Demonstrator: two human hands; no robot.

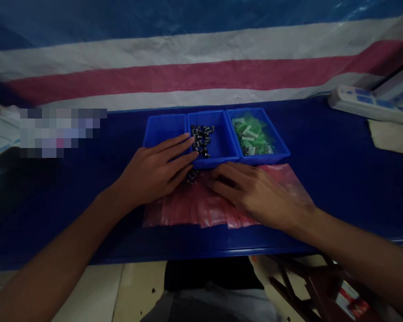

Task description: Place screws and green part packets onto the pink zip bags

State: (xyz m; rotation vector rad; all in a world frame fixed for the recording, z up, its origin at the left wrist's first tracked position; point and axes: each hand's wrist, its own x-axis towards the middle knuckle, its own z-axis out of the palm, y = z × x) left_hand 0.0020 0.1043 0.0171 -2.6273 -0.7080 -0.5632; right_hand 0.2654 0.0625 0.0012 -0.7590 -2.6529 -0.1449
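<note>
My left hand is open, its fingers stretched over the front wall of the middle blue tray. Small dark screw-like pieces lie along that tray's left side, near my fingertips. A few more dark pieces sit below them on a layer of red plastic bags. Over the bags, just in front of the trays, my right hand is closed with bent fingers. Whatever its fingertips may hold is hidden.
The right blue tray holds green plastic bags and pale strips. My left hand partly covers the left blue tray. A power strip lies at far right, near a beige sheet. A striped tarp hangs behind the table.
</note>
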